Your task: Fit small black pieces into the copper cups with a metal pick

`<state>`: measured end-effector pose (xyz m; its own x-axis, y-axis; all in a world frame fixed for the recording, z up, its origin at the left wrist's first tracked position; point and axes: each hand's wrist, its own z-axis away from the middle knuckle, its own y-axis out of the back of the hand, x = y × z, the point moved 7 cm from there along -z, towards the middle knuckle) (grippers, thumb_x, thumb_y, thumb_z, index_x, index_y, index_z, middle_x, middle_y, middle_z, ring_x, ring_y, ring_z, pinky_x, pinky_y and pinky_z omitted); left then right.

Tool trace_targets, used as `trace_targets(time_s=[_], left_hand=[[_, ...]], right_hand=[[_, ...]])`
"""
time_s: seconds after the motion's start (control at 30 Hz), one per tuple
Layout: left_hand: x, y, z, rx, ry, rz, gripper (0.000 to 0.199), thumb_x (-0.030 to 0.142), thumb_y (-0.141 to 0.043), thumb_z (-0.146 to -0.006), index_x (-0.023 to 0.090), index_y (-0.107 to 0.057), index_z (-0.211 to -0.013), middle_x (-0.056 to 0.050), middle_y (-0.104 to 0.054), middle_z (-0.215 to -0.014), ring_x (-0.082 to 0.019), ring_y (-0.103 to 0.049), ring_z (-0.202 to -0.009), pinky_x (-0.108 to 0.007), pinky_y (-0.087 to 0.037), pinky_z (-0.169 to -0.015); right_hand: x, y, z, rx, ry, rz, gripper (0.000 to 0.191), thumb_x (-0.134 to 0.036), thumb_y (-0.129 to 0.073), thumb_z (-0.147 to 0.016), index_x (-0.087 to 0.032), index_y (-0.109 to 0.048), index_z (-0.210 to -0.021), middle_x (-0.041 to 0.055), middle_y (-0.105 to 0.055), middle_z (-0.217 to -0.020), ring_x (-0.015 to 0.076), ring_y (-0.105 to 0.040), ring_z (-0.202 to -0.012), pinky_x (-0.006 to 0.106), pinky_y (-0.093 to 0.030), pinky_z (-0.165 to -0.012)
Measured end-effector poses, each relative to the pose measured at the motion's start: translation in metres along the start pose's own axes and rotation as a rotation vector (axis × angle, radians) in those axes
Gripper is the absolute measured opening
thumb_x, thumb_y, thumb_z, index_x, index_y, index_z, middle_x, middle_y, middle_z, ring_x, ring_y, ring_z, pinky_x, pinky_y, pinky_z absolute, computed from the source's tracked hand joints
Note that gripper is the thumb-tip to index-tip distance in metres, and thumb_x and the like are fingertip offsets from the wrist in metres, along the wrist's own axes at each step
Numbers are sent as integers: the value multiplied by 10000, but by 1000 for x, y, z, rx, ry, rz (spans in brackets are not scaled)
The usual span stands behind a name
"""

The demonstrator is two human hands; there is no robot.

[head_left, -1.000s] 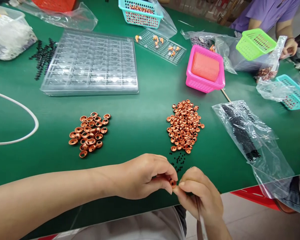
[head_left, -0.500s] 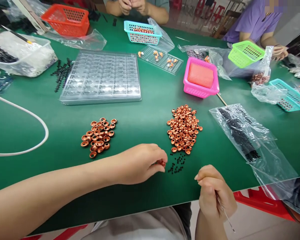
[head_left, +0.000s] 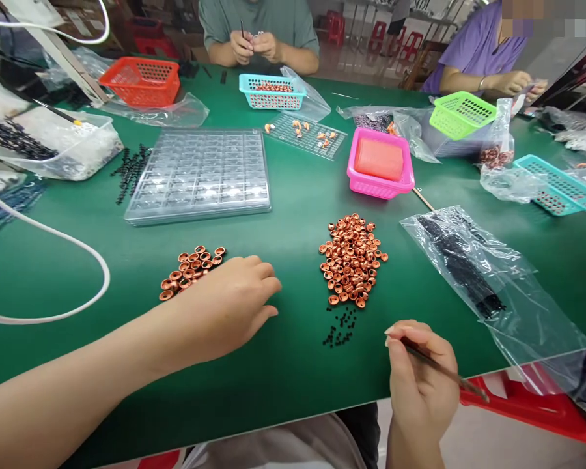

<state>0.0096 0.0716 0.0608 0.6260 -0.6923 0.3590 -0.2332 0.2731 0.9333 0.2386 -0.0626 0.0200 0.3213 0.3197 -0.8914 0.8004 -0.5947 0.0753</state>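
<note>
My left hand (head_left: pixel 229 299) is over the green table, palm down. Its thumb and fingers are apart, and I see nothing between them. Its back and wrist cover part of a small pile of copper-coloured cup-shaped beads (head_left: pixel 183 267). In my right hand (head_left: pixel 422 371), near the table's front edge, slim dark tweezers (head_left: pixel 452 374) are pinched between thumb and fingers. Their back end points down to the right; the tip is hidden by the fingertips. Between the hands lies a larger heap of copper beads (head_left: pixel 352 257), with tiny black pieces (head_left: pixel 340 327) scattered below it.
A clear compartment tray (head_left: pixel 202 172) lies behind the small pile. Further back are a pink basket (head_left: pixel 381 185) with a red block, a blue basket (head_left: pixel 272 98) and a red basket (head_left: pixel 141 81). A plastic bag (head_left: pixel 473 267) holds black strips. Two people work across the table.
My left hand has moved left from beside the black pieces to the small bead pile, and its fingers have parted. My right hand has turned, showing the tweezers' broad side. The view has tilted up.
</note>
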Motion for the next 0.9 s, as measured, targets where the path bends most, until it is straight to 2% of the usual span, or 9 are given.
trace_targets(time_s=[0.07, 0.17, 0.3, 0.4, 0.57, 0.7, 0.8, 0.9], left_hand=[[18, -10, -11, -37, -55, -6, 52, 238, -655, -874, 188, -669, -873, -62, -641, -856, -241, -604, -869, -351, -463, -798], [37, -29, -30, -39, -73, 25, 135, 276, -647, -906, 162, -666, -973, -83, -649, -914, -245, -602, -877, -368, -472, -803], [41, -54, -50, -33, -34, 99, 194, 314, -689, -885, 151, -664, -987, -86, -657, -939, -251, -595, -879, -381, -474, -795], [39, -62, -56, 21, -38, 171, 156, 291, -703, -868, 163, -661, -947, -68, -658, -929, -234, -588, -873, -370, -471, -805], [40, -67, -55, 78, -54, 198, 95, 249, -681, -864, 165, -661, -903, -58, -656, -891, -222, -582, -844, -354, -471, -774], [35, -62, -55, 104, -51, 234, 70, 221, -676, -850, 171, -667, -897, -51, -671, -890, -206, -611, -849, -327, -486, -773], [26, -50, -50, 139, -24, 275, 74, 229, -661, -857, 178, -669, -911, -41, -694, -884, -190, -633, -837, -298, -489, -754], [16, -39, -39, 153, 27, 304, 91, 246, -628, -871, 181, -661, -925, -24, -699, -834, -173, -641, -792, -277, -479, -717]], right_hand=[[6, 1, -1, 34, -72, -60, 128, -181, -582, -910, -206, -590, -1035, 55, -627, -944, 165, -598, -845, 303, -492, -667], [9, 3, -2, 61, -104, -126, 125, -226, -490, -965, -198, -596, -1026, 70, -616, -969, 162, -590, -828, 291, -469, -628], [10, 5, -3, 50, -103, -128, 177, -223, -449, -981, -192, -623, -987, 77, -616, -949, 171, -584, -820, 296, -461, -607], [11, 3, -3, 14, -103, -127, 191, -212, -437, -983, -196, -627, -976, 70, -617, -934, 167, -576, -792, 305, -467, -614], [15, 1, -3, -19, -109, -48, 210, -232, -422, -992, -200, -630, -992, 69, -614, -966, 170, -584, -823, 331, -483, -681], [14, 8, -4, -127, -101, 271, 220, -290, -457, -986, -214, -661, -1015, 84, -627, -1067, 223, -601, -1028, 392, -496, -839], [10, 20, -7, -206, -61, 456, 199, -336, -539, -952, -230, -694, -1019, 86, -613, -1062, 222, -616, -969, 349, -519, -733], [7, 30, -9, -275, -54, 483, 186, -329, -562, -943, -237, -706, -1018, 71, -623, -958, 200, -637, -860, 322, -542, -656]])
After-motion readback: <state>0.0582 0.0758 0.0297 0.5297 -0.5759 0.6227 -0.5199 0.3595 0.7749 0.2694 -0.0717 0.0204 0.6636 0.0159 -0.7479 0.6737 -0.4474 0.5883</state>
